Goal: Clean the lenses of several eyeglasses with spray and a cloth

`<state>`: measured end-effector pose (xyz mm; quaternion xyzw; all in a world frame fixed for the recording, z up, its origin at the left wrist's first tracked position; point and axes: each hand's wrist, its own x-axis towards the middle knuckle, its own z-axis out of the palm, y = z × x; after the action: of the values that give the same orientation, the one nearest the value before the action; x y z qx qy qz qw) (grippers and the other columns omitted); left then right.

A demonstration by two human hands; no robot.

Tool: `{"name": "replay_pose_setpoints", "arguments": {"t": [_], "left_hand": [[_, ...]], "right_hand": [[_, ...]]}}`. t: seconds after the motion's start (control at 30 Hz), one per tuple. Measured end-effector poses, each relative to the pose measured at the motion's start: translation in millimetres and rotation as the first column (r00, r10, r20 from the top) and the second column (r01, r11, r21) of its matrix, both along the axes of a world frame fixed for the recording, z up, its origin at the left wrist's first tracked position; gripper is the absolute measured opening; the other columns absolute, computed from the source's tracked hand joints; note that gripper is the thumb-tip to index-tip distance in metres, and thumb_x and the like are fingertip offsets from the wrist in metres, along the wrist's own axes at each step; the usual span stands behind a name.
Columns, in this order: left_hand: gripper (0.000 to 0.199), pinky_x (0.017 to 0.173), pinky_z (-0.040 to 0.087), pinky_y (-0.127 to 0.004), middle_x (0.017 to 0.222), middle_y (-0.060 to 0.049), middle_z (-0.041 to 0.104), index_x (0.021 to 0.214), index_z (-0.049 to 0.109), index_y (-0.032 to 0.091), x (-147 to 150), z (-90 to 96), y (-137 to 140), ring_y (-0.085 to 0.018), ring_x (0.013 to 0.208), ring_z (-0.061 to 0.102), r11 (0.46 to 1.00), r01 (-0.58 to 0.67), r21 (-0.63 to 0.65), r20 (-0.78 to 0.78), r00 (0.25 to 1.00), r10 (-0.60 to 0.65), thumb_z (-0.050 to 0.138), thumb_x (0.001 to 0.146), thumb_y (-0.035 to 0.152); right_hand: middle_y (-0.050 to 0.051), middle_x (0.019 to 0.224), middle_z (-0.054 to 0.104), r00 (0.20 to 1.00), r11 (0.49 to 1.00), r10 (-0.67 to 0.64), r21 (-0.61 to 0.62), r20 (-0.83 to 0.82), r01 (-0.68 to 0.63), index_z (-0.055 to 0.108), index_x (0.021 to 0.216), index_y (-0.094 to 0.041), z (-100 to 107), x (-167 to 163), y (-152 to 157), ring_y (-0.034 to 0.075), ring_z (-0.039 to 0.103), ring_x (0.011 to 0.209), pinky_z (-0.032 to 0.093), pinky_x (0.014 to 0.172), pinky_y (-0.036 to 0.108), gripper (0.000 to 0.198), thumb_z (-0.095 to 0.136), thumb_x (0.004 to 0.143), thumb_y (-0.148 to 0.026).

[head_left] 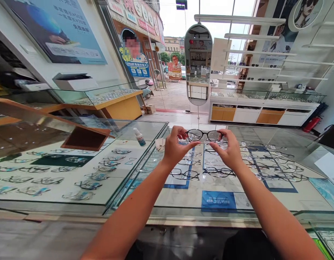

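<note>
Both arms reach out over the glass display counter (177, 213), holding up one pair of dark-rimmed eyeglasses (202, 133) with round lenses. My left hand (177, 145) is closed on the left end of the frame, its thumb stretched along below the lens. At the right end, my right hand (226, 147) grips the other side, with its thumb also under the lens. Under the glass top, beneath my hands, lie more eyeglasses (219, 172) in rows. The temples of the held pair are mostly hidden behind my fingers.
A small white spray bottle (139, 137) stands on the glass to the left, near a pale folded cloth (160, 144). A brown wooden-framed object (85, 137) leans over the left case. Beyond the counter hangs an oval mirror (198, 65); a red fire extinguisher (311, 124) stands far right.
</note>
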<state>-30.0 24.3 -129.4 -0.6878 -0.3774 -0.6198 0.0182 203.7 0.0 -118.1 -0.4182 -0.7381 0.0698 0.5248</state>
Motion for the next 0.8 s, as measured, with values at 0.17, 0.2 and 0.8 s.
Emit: {"name": "replay_pose_setpoints", "arguments": {"t": [0.17, 0.2, 0.8], "left_hand": [[0.061, 0.061, 0.050, -0.028, 0.073, 0.006, 0.059, 0.094, 0.050, 0.024, 1.2, 5.1, -7.3, -0.012, 0.062, 0.057, 0.991, -0.061, 0.122, 0.021, 0.998, 0.058, 0.083, 0.076, 0.072], [0.060, 0.060, 0.050, -0.028, 0.073, 0.006, 0.059, 0.094, 0.050, 0.025, 1.7, 9.6, -8.6, -0.012, 0.061, 0.057, 0.987, -0.070, 0.147, 0.028, 0.997, 0.067, 0.083, 0.077, 0.071], [0.042, 0.072, 0.056, -0.032, 0.097, 0.001, 0.075, 0.114, 0.064, 0.026, 32.0, 141.5, -59.3, -0.016, 0.080, 0.070, 0.961, -0.092, 0.262, 0.019, 0.996, 0.090, 0.082, 0.087, 0.052]], "right_hand": [[0.007, 0.099, 0.071, 1.000, 0.999, -0.009, 0.044, -0.008, 0.009, 0.063, 0.122, -0.026, 5.8, -5.1, -5.8, 0.028, 0.066, 0.097, 0.049, 0.096, 0.045, 0.045, 0.070, 0.093, -0.059], [0.007, 0.099, 0.071, 1.000, 0.998, -0.013, 0.059, -0.010, 0.013, 0.063, 0.122, -0.026, 11.0, -5.6, -6.3, 0.028, 0.066, 0.097, 0.049, 0.096, 0.046, 0.044, 0.069, 0.093, -0.059], [0.006, 0.110, 0.073, 0.995, 0.916, -0.096, 0.386, -0.040, 0.104, 0.066, 0.126, -0.029, 139.5, 7.7, -55.1, 0.026, 0.069, 0.103, 0.054, 0.101, 0.048, 0.041, 0.072, 0.095, -0.054]]}}
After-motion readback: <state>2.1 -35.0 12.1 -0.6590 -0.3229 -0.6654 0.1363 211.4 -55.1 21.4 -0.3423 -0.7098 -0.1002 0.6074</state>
